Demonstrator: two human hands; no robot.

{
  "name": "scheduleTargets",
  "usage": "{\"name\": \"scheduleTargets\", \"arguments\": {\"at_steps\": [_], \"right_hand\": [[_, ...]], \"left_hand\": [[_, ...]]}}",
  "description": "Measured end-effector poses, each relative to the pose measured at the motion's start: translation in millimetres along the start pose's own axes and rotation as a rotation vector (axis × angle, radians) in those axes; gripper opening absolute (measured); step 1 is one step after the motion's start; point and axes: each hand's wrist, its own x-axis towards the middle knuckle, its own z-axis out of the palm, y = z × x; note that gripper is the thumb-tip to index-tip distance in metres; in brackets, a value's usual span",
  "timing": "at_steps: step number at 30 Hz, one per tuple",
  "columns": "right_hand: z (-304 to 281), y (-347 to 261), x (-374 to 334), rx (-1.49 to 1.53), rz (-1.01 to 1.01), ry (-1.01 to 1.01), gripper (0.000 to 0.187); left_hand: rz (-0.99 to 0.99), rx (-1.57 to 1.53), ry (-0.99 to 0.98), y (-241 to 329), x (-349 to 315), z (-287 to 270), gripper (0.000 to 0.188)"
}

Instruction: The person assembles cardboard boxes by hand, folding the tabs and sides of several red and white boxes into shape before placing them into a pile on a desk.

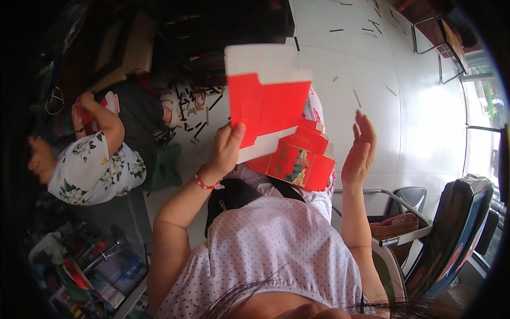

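A flat, unfolded red and white carton blank (pixel 271 109) is gripped along its lower left edge by my left hand (pixel 226 150), with the thumb across its face. Beneath it, on my lap, lies a red printed carton (pixel 305 164) with a green and gold picture and flaps at its edges. The held blank covers part of that carton's left side. My right hand (pixel 359 154) is raised to the right of both, apart from them, its fingers stretched upward and nothing in it.
To my left another person (pixel 98 165) in a flowered top holds a red piece beside a green stool (pixel 163 169). Dark and tan strips (pixel 201 127) litter the floor. A dark table (pixel 228 26) stands ahead; a metal-framed chair (pixel 406 212) is at my right.
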Motion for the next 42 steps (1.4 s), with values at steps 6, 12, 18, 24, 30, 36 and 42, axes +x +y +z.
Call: {"name": "scheduleTargets", "arguments": {"at_steps": [6, 12, 18, 24, 30, 36, 42], "right_hand": [[25.9, -13.5, 3.7, 0.037, 0.128, -0.288, 0.052], [42.2, -38.9, 30.7, -0.701, -0.381, -0.286, 0.054], [52.2, -37.7, 40.2, -0.867, -0.378, -0.283, 0.041], [58.1, -32.2, 40.4, -0.742, -0.278, -0.289, 0.032], [60.4, -23.6, 41.0, -0.516, -0.188, -0.297, 0.018], [72.3, -28.4, 30.5, -0.129, -0.040, -0.421, 0.016], [77.3, -31.3, 25.2, -0.034, 0.017, -0.428, 0.012]], "left_hand": [[-0.110, -0.499, 0.099, -2.6, 1.0, 14.2, 0.039], [-0.020, -0.161, -0.076, -7.2, -1.8, 13.7, 0.037], [0.154, 0.258, -0.121, 3.9, -2.2, 15.2, 0.032], [0.112, 0.240, -0.068, -6.5, -4.1, 18.4, 0.035], [0.178, 0.029, -0.284, -12.0, 2.4, 23.3, 0.057], [0.066, -0.640, -0.603, -18.6, 11.2, 30.7, 0.093], [-0.165, -0.600, -0.583, 1.7, 11.4, 31.9, 0.107]]}}
